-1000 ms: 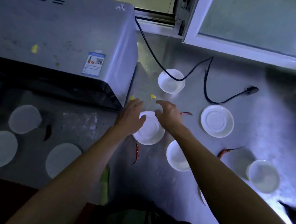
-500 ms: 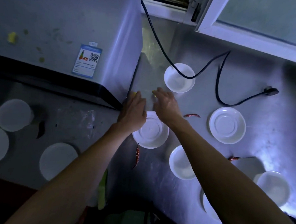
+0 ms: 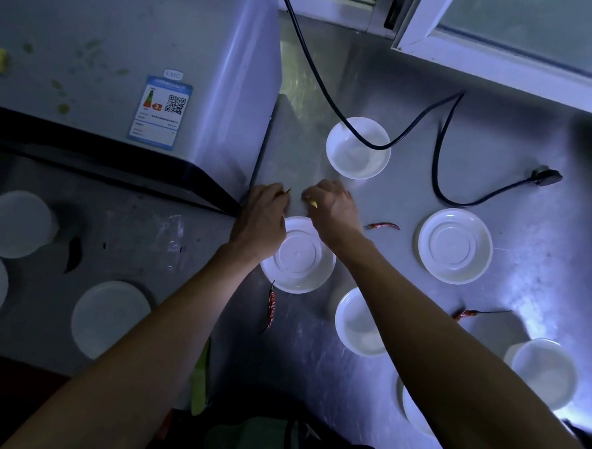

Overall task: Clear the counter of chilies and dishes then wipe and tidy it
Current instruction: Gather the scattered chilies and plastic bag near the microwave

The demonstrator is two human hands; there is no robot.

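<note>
Gleaming steel counter (image 3: 452, 352) beside window frame (image 3: 501, 68), dim room.

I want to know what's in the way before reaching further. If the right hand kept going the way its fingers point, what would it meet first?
Probably bare counter first. The right hand points up and slightly left, passing left of the bowl, though depth is unclear.
</note>
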